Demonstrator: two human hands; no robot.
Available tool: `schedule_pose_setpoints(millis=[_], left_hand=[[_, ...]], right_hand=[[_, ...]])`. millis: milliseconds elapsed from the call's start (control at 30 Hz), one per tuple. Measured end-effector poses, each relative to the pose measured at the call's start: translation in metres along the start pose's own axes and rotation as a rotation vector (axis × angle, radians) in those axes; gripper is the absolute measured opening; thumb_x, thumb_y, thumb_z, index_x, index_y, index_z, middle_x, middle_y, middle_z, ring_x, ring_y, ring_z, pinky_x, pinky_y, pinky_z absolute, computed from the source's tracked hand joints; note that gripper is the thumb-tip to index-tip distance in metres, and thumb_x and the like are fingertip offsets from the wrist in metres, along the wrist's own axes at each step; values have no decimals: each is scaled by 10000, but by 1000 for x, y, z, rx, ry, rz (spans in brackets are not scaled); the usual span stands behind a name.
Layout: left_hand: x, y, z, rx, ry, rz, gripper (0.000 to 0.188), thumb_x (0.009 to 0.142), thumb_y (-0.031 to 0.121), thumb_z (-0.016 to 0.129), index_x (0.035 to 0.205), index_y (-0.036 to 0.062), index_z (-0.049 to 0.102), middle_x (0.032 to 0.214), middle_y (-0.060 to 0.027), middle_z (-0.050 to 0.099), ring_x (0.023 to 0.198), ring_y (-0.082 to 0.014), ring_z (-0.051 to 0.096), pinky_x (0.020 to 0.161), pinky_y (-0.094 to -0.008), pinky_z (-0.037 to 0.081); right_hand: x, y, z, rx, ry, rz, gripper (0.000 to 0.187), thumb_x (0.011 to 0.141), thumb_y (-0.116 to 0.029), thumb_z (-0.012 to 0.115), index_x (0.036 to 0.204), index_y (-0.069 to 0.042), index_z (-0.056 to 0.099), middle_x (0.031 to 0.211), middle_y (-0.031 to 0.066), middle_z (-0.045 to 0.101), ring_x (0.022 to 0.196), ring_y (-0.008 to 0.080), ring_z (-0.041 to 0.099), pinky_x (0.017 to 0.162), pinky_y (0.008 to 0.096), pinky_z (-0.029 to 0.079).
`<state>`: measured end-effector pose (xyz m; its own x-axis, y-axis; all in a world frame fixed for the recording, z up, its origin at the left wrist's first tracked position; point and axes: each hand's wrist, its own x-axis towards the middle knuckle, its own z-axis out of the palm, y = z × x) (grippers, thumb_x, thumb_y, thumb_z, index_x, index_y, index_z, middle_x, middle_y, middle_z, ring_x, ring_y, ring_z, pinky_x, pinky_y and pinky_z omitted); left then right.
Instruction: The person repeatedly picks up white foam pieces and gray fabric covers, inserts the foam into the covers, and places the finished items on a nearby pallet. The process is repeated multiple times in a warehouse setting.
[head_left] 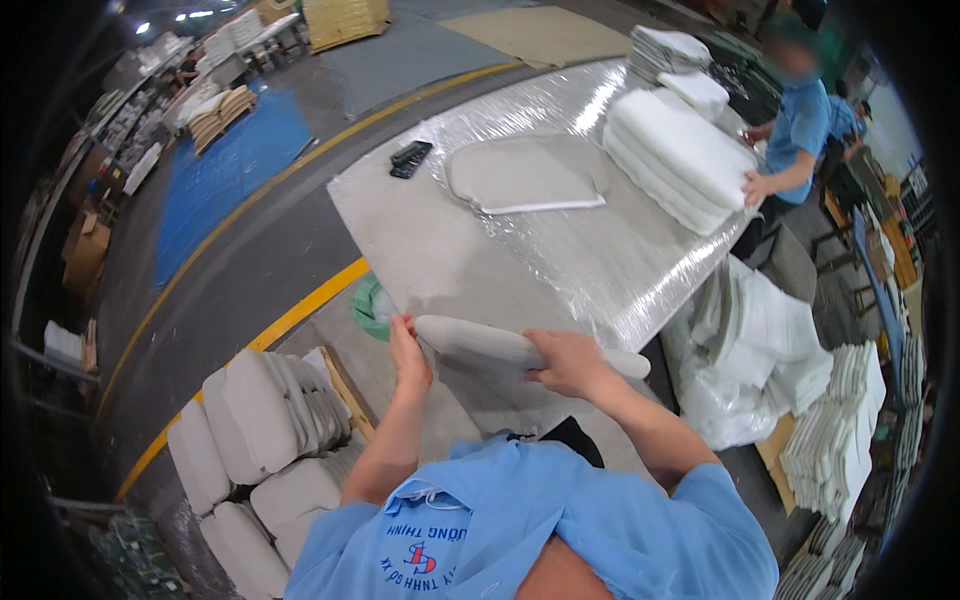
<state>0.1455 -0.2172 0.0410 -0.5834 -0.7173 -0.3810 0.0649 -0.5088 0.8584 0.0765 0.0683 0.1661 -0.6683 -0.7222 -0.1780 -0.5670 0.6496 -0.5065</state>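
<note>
A light grey padded cushion (470,338) is tilted on its edge in front of me, by the near edge of the table. My left hand (408,358) grips its left end. Toward its right part, my right hand (572,364) is closed over the upper edge, fingers on the far face. Farther away, a flat grey cushion piece (525,172) with a white front edge lies on the plastic-covered table (400,225). A small black object (410,158) rests to its left; I cannot make out its kind.
Thick white padding (675,150) is stacked at the table's far right, with a person (800,125) touching it. Grey cushions (265,410) are piled at my left. White sheets (765,320) and more stacked pieces (830,430) stand at right. A green bag (370,308) hangs by the table's left corner.
</note>
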Motion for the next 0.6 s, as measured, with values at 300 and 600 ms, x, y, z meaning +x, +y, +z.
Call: schedule_pose_setpoints(millis=[300,600], left_hand=[[-74,-21,18,204,-352,-531,647,1027,574,591,1466,109,490,1416,-86,567,1293,-222,516,1098,-460,402],[-17,32,152,440,-781,-125,594,1062,530,567,1286,-11,665,1146,-133,730,999,-207,683,914,-368,545]], right_hand=[[-33,6,-32,424,430,196,587,824,-257,857,1331,-57,639,1134,175,756,1023,299,748,859,383,570],[-36,8,14,1352,552,5,647,1033,-460,639,1525,-99,423,1388,81,587,1183,214,599,941,351,493]])
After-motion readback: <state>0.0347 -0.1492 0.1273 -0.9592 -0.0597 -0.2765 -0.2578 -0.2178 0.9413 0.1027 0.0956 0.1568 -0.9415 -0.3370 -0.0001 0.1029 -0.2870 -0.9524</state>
